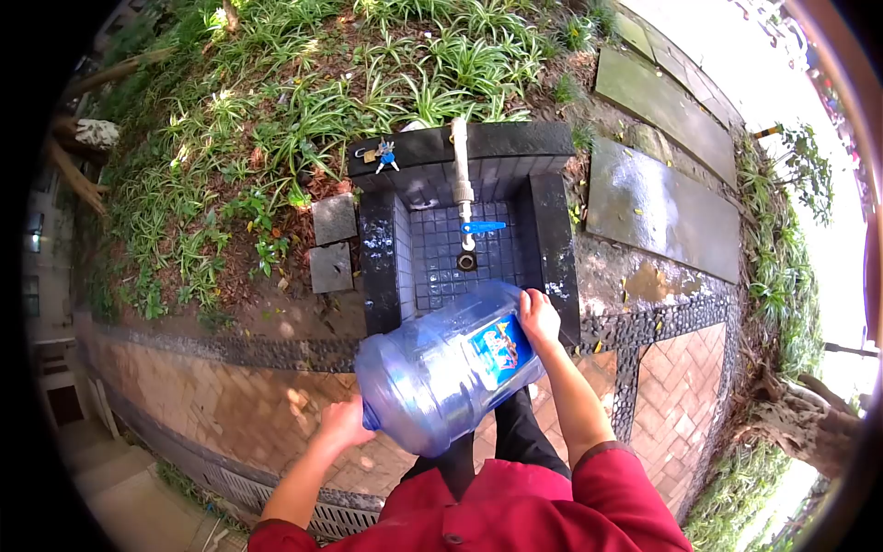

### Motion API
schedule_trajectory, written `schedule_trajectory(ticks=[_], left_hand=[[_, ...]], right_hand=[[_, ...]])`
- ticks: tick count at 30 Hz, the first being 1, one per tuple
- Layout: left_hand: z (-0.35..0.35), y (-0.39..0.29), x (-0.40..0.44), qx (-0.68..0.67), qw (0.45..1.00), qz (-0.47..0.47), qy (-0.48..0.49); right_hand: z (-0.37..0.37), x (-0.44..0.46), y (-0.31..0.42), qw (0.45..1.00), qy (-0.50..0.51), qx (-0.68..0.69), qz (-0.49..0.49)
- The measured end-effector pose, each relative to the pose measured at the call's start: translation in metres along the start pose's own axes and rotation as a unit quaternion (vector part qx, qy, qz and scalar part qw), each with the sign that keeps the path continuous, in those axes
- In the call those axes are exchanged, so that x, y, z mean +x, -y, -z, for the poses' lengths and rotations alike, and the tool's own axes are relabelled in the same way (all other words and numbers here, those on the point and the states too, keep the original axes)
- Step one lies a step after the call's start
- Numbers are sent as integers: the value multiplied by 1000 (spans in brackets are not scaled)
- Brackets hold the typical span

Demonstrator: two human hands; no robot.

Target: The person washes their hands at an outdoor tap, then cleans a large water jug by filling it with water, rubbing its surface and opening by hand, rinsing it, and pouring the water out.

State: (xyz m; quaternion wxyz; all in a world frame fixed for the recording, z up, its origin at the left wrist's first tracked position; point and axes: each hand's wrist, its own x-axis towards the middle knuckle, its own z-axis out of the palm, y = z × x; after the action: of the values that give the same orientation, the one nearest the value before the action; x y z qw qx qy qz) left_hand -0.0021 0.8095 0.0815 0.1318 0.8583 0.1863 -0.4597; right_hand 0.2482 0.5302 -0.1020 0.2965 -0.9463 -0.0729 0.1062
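Note:
A large clear blue water jug [428, 363] with a blue picture label [499, 351] lies on its side in the air, across the front of my body. My left hand [343, 423] is closed around its neck at the lower left; the fingers are partly hidden. At the upper right, my right hand [539, 317] grips the jug's base end. Just beyond the jug is a dark tiled basin [558, 221], its front part covered by the jug. Above the basin stands a white pipe tap [462, 166] with a blue lever handle [485, 226] turned sideways.
A padlock [370, 155] and blue keys [386, 158] sit on the basin's back ledge. Two grey blocks [333, 244] lie left of it. Stone slabs [658, 207] are on the right, wet in places. Brick paving [239, 400] runs underfoot, and leafy plants [276, 120] grow behind.

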Motion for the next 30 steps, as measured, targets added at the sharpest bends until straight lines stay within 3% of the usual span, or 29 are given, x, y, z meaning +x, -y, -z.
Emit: schedule_trajectory(ticks=[3,7,9,11,12,17,19,20,22,23,25,27,30], left_hand=[[-6,16,9,-25,996,-71,40],[-20,5,-9,-31,993,-11,-112],[-37,8,-6,12,976,-8,-218],[-26,9,-7,89,961,-14,-262],[-21,8,-8,125,951,-16,-282],[-14,8,-6,143,948,-17,-284],[-18,10,-7,144,944,-22,-295],[-22,10,-8,144,944,-19,-297],[-26,11,-9,150,940,-21,-306],[-28,11,-10,155,937,-24,-312],[-29,12,-10,151,938,-24,-312],[-27,12,-9,132,946,-17,-297],[-36,23,-3,113,956,-3,-270]], right_hand=[[0,-3,-11,998,23,51,-16],[-8,-9,-20,994,52,62,-72],[-19,-28,7,998,-31,12,-52],[-35,-47,24,997,-52,-34,46],[-10,-52,52,989,110,40,92],[0,-78,138,938,177,215,206],[-13,-53,111,960,139,96,222],[-18,-33,94,981,115,31,152],[-25,4,46,973,-5,-121,195],[-17,15,38,971,-40,-177,154],[-3,23,37,978,31,-181,95],[-22,27,21,990,80,115,-9],[-25,18,5,984,58,160,44]])
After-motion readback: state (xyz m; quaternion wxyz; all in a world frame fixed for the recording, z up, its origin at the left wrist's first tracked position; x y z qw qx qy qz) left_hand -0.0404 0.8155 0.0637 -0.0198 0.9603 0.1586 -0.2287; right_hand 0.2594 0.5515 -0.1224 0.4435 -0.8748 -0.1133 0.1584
